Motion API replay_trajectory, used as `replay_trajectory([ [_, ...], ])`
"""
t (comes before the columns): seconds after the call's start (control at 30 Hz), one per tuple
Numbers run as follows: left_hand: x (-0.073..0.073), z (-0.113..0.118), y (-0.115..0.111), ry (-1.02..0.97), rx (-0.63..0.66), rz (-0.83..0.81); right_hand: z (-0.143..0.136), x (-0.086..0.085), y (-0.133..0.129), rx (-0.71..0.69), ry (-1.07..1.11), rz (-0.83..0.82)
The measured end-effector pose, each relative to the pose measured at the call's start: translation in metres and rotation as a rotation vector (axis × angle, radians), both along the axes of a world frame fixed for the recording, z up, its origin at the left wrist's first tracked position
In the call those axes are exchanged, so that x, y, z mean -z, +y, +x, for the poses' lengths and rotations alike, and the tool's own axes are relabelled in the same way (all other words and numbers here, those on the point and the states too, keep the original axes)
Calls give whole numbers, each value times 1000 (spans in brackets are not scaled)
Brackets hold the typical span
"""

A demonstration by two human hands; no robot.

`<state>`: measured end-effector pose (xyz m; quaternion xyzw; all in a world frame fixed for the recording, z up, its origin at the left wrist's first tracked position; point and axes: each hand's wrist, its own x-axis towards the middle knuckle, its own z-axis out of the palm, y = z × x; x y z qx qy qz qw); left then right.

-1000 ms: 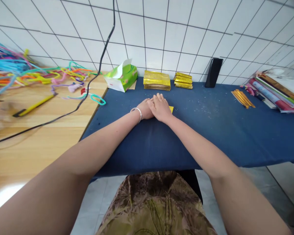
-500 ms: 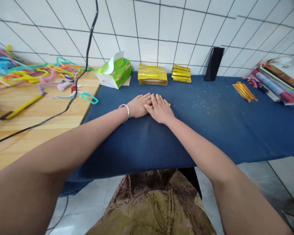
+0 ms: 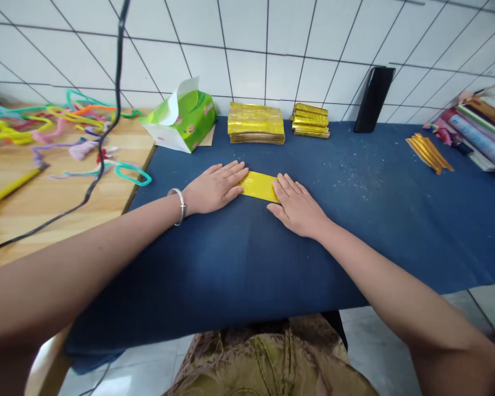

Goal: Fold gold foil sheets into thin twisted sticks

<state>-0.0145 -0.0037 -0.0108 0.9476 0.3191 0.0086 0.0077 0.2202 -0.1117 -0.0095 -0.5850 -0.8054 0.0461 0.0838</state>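
A flat strip of gold foil paper (image 3: 259, 186) lies on the dark blue cloth (image 3: 239, 264) in front of me. My left hand (image 3: 216, 188) rests flat with fingers stretched over the strip's left end. On its right end lie the fingertips of my right hand (image 3: 297, 204), palm down, thumb apart. Neither hand grips anything. Behind the strip, against the wall, stands a thick stack of gold foil paper (image 3: 256, 124), and beside it a smaller pile of folded gold foil pieces (image 3: 311, 120).
A green paper packet (image 3: 185, 118) sits at the back left. Colourful pipe cleaners (image 3: 86, 115) and a black cable (image 3: 107, 143) cross the wooden board (image 3: 107, 214). A black phone (image 3: 373, 99) leans on the wall. Folded gold strips (image 3: 429, 153) lie right, near piled packages (image 3: 478, 135).
My hands have slid apart from the middle, left hand leftward and right hand rightward, uncovering the gold foil strip between them. The camera view has shifted a little.
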Motion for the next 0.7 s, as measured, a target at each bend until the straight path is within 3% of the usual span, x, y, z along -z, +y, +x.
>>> replay_trajectory([
  [0.33,-7,-2,3,-117,-14,-46,22,-14,10,52,31,21],
  [0.7,-8,-4,12,-242,-65,-121,30,-13,14,113,121,6],
])
